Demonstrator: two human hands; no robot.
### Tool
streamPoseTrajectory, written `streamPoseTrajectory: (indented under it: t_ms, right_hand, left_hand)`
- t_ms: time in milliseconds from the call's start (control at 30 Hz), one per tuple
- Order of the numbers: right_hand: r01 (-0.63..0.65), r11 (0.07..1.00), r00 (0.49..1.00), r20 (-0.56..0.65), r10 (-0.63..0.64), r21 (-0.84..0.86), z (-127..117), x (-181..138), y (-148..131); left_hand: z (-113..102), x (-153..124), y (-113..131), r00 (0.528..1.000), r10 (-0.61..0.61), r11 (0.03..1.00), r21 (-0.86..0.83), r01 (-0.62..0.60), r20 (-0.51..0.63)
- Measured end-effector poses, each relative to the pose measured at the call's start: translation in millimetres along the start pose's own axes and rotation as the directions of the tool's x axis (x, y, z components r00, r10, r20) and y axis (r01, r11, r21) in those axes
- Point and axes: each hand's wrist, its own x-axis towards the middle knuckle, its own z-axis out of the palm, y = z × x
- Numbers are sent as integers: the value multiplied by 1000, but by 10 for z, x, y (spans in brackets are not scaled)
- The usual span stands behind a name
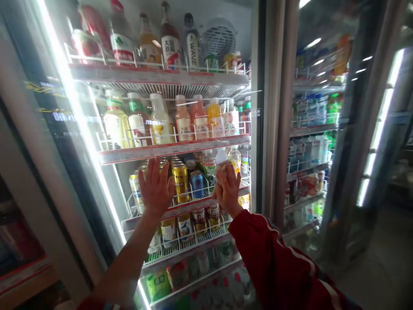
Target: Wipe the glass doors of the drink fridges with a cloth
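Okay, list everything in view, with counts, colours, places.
Top bottles: several, mixed, top shelf
Fan grille: one, grey, top right
Middle bottles: several, mixed, second shelf
Gold cans: several, gold, third shelf
Blue can: one upright, blue, beside gold cans
Lower drinks: many, mixed, lower shelves
Light strips: several, white, left and right
Neighbouring cooler: one, grey-framed, right
Cloth: one, whitish, before third shelf
Sleeves: two, red, bottom
Left hand: one, bare, before cans
Right hand: one, bare, on cloth

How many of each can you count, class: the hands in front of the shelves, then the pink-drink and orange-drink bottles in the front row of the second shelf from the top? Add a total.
Hands: 2 (left hand, right hand)
Pink-drink bottles: 2
Orange-drink bottle: 1
Total: 5
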Motion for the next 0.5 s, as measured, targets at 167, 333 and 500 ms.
streamPoseTrajectory:
  t_ms: [167, 333, 500]
  right_hand:
    - [-100, 991, 994, -60, 95, -85, -94, -2, 291]
    - [-277, 953, 954, -153, 259, -119, -218, -22, 755]
    - [-293, 951, 941, -204, 268, -101, -162, -123, 618]
  left_hand:
    - [-9, -47, -18, 1000, 4, 1000, -19, -4, 24]
    - [-12, -104, 10, 999, -28, 998, -54, 30, 45]
    - [15, -129, 50, 1000, -1, 1000, 3, 1, -12]
